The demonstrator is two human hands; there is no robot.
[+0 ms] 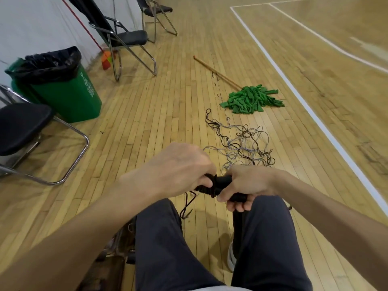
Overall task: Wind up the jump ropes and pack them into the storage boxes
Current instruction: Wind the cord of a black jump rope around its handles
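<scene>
- While the person sits with both hands close together above the knees (head view), the left hand (178,169) curls over dark wound cord and the right hand (245,185) grips the black handles (222,182). Both are clamped on one jump-rope bundle.
- Judgement: the step in hand is winding cord round the handles.
- To do it well:
  - pin the handles firmly in the right hand;
  - lay the turns tight and side by side with the left;
  - take up the dangling loop (188,204) below the hands before tucking the end, so nothing springs loose in a box.
- Remaining work: a tangle of ropes (243,143), grey and dark, lies on the floor just beyond the hands, with a green mop (252,99) farther off. It probably needs separating strand by strand.
- Hidden:
  - the left palm covers the wraps, so the turns cannot be counted;
  - I cannot tell whether there is one handle or two.
- No storage box is identifiable. A brown object (111,265) at near left, beside the leg, is cut off and blurred.
</scene>
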